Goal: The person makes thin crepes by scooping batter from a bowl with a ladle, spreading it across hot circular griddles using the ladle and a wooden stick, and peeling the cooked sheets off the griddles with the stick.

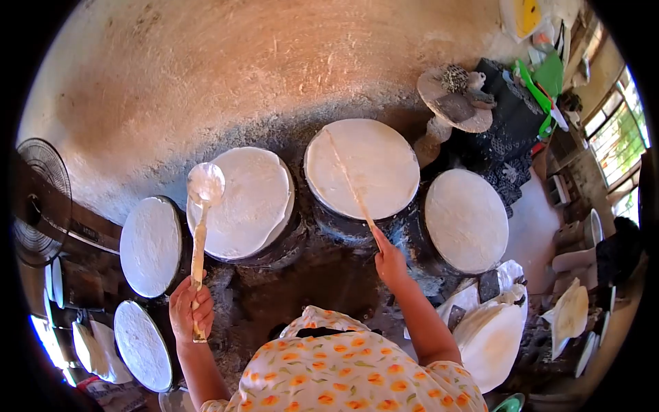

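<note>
My left hand [191, 309] is wrapped round the handle of a ladle [206, 184], whose whitish bowl is raised over the left edge of a round white-topped griddle [244, 206]. In my right hand [391, 264] is the end of a long thin stick [350, 180], which lies slantwise across the white layer on the middle griddle [384, 158]. The stick's far tip reaches that griddle's upper left rim. White covers the right griddle [467, 220] too, and neither hand touches it.
Two more white rounds, one upper [151, 247] and one lower [143, 347], stand at the left. A fan [41, 199] is at the far left. Behind the right griddle is a stand with a round top [449, 103]. Stacked pale sheets [491, 343] lie at the lower right.
</note>
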Demonstrator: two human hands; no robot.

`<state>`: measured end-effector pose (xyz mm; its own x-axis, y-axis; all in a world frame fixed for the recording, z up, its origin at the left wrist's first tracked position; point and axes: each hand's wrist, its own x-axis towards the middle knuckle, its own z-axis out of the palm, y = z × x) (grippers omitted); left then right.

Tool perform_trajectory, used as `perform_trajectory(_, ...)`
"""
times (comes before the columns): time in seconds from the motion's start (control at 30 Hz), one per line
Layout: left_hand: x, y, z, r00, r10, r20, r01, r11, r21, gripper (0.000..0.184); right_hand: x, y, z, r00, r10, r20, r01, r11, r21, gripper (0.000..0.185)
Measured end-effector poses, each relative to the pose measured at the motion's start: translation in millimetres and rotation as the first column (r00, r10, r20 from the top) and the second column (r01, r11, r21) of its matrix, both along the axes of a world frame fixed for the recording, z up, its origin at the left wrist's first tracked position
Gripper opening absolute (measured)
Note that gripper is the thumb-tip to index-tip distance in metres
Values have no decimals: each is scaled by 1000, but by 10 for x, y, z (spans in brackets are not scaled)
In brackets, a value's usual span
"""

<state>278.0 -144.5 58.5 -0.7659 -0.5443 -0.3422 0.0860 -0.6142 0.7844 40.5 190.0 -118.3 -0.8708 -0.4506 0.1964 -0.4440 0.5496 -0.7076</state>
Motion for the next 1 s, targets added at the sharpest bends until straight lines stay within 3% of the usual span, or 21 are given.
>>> perform_trajectory(0.07,101,-166,-14,1000,2,8,-3,1000,9,30,-37,-88,-73,998,-61,5,59,985,161,70)
perform_trajectory(0.1,140,-231,-39,1000,3,13,-3,1000,13,30,-4,-95,-54,991,-46,124,20,980,199,66)
perform_trajectory(0.13,170,-289,-69,1000,2,17,-2,1000,18,29,80,-81,-82,992,-47,116,21,977,213,66)
perform_trajectory(0.2,248,-393,-112,1000,15,8,-16,999,30,29,388,48,-229,973,-57,225,-47,902,430,67)
perform_trajectory(0.27,302,-454,-182,999,36,-1,-36,998,41,29,695,259,-426,997,1,79,-27,942,334,70)
perform_trajectory(0.4,415,-484,-229,992,120,-28,-119,992,33,27,898,287,-109,994,66,89,-80,983,166,68)
perform_trajectory(0.47,472,-442,-254,989,138,-55,-135,989,54,27,699,144,236,915,-234,329,150,954,261,66)
perform_trajectory(0.5,502,-412,-241,987,153,-56,-151,988,43,28,511,69,156,973,-187,138,175,980,97,57)
perform_trajectory(0.57,586,-344,-201,981,186,-49,-185,982,33,28,127,-69,118,992,-112,63,102,983,150,40)
perform_trajectory(0.63,676,-270,-177,976,213,-43,-212,977,18,28,-147,-409,81,990,-133,-36,138,968,211,24)
perform_trajectory(0.7,784,-201,-180,972,233,-39,-234,972,-13,28,-392,-730,13,984,72,-165,-21,957,290,25)
perform_trajectory(0.77,873,-106,-156,962,272,-34,-272,962,-9,29,-470,-1091,-46,937,106,-333,-42,980,193,29)
perform_trajectory(0.87,1027,-9,-155,944,327,-36,-327,945,17,29,-452,-1488,-80,922,113,-370,15,945,328,45)
perform_trajectory(1.0,1177,73,-143,915,403,20,-403,915,-4,28,-608,-1773,-326,941,75,-330,92,883,461,45)
